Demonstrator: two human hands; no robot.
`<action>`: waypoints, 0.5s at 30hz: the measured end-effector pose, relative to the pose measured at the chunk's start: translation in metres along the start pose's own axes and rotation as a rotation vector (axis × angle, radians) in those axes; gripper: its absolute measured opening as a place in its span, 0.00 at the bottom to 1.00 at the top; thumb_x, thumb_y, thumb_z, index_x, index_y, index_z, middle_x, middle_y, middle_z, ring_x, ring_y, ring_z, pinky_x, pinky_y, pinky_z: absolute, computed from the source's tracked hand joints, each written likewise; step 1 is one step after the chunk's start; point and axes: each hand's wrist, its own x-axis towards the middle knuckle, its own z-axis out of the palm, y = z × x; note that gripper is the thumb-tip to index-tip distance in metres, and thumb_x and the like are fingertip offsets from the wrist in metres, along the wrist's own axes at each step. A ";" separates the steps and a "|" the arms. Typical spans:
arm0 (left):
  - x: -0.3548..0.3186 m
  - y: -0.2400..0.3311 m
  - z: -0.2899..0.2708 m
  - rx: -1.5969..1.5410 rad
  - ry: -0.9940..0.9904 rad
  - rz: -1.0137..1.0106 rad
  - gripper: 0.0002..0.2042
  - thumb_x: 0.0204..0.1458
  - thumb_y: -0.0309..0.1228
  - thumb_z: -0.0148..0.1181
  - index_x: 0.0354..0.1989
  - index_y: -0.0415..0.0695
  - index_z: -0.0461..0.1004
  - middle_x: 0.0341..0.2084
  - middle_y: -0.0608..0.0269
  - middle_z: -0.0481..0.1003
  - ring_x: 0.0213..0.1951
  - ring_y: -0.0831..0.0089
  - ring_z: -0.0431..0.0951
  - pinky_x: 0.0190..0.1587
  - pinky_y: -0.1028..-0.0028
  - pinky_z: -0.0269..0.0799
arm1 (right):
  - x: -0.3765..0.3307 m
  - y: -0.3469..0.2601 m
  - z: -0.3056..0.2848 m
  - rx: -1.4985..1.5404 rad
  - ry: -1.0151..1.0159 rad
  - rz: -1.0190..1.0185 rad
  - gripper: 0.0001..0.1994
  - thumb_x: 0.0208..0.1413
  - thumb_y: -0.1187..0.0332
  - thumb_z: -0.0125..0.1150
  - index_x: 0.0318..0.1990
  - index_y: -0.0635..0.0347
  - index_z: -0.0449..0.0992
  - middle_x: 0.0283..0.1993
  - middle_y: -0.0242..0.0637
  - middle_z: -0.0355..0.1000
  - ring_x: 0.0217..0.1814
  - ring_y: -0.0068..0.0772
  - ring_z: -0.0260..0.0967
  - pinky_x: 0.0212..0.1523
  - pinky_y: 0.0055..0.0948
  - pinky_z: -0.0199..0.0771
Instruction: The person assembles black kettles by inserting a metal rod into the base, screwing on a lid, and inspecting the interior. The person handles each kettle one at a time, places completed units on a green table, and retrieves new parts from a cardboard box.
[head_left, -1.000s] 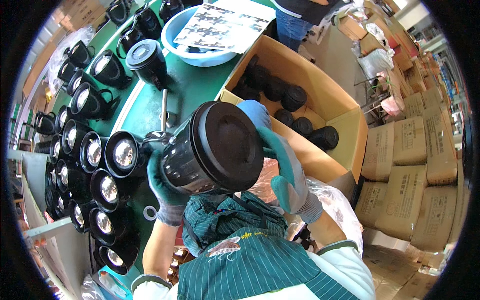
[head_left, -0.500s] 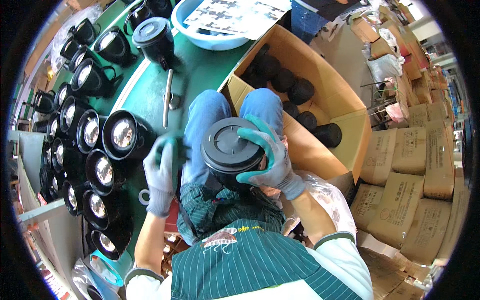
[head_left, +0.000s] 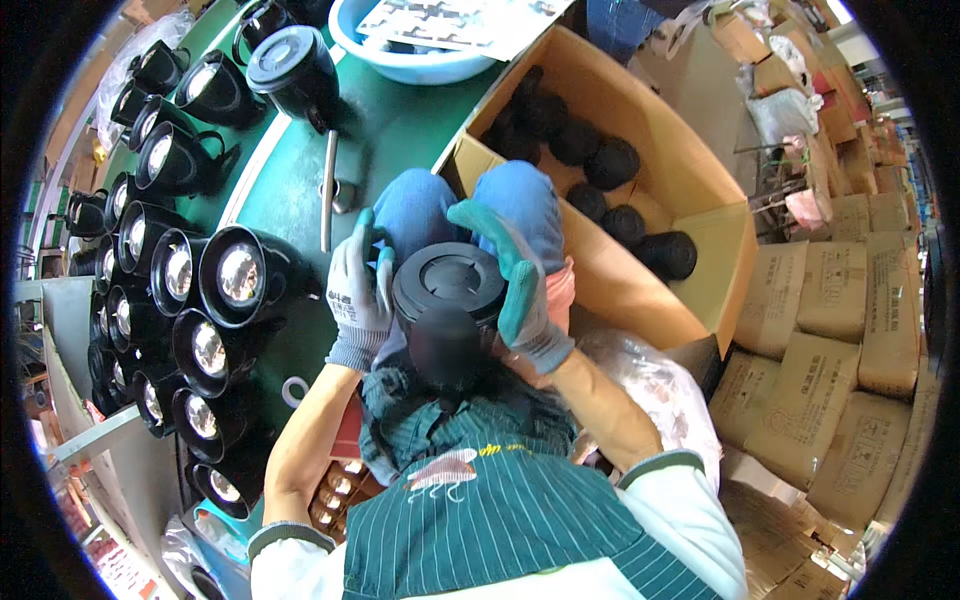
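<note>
A black pot with a ridged round black lid rests in my lap, between my hands. A dark, blurred round patch on its near side hides detail there. My left hand, in a grey glove with green fingertips, stands beside the lid's left edge, fingers stretched. On the right side my right hand, gloved alike, has its fingers extended past the lid's far right edge and its thumb by the pot's side. Neither hand wraps round the pot; whether they touch it I cannot tell.
Several black mugs with shiny insides crowd the green table's left. A lidded black mug, a metal rod and a blue basin are farther off. Right of my knees, an open carton holds several black cylinders; stacked cartons stand beyond.
My left hand has moved right, up to the pot. My right hand has let go of the lid and straightened its fingers. The pot has shifted slightly.
</note>
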 end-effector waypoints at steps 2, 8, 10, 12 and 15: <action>-0.012 -0.008 -0.011 0.070 -0.092 0.155 0.29 0.56 0.23 0.60 0.69 0.35 0.64 0.51 0.44 0.76 0.49 0.49 0.77 0.57 0.58 0.72 | -0.001 0.001 -0.015 0.013 -0.031 0.045 0.41 0.72 0.37 0.29 0.67 0.69 0.68 0.66 0.50 0.71 0.72 0.49 0.65 0.74 0.43 0.57; 0.004 -0.023 -0.008 -0.690 0.150 -0.294 0.30 0.68 0.44 0.46 0.72 0.37 0.62 0.64 0.51 0.70 0.63 0.59 0.71 0.68 0.61 0.62 | 0.002 0.013 -0.053 0.390 0.151 0.152 0.41 0.72 0.36 0.26 0.65 0.68 0.70 0.66 0.49 0.71 0.72 0.45 0.65 0.74 0.40 0.57; 0.015 -0.018 0.016 -0.811 -0.042 -0.239 0.31 0.70 0.48 0.40 0.73 0.37 0.60 0.67 0.49 0.67 0.67 0.57 0.68 0.72 0.60 0.57 | 0.003 0.030 -0.013 0.144 0.039 0.139 0.41 0.72 0.36 0.26 0.65 0.67 0.70 0.66 0.48 0.71 0.72 0.43 0.64 0.74 0.40 0.58; -0.011 -0.015 0.024 -1.047 -0.160 -0.227 0.37 0.69 0.57 0.34 0.73 0.38 0.59 0.69 0.46 0.65 0.69 0.53 0.66 0.74 0.57 0.54 | 0.003 0.016 -0.004 0.187 -0.034 0.142 0.42 0.72 0.36 0.25 0.64 0.67 0.71 0.66 0.48 0.71 0.72 0.42 0.64 0.74 0.39 0.58; 0.001 0.008 0.011 -0.978 -0.221 -0.456 0.49 0.61 0.73 0.28 0.74 0.39 0.59 0.70 0.44 0.64 0.71 0.51 0.64 0.75 0.52 0.51 | 0.017 0.014 -0.011 0.232 -0.155 0.082 0.42 0.72 0.35 0.23 0.63 0.66 0.72 0.66 0.48 0.71 0.72 0.40 0.64 0.73 0.38 0.58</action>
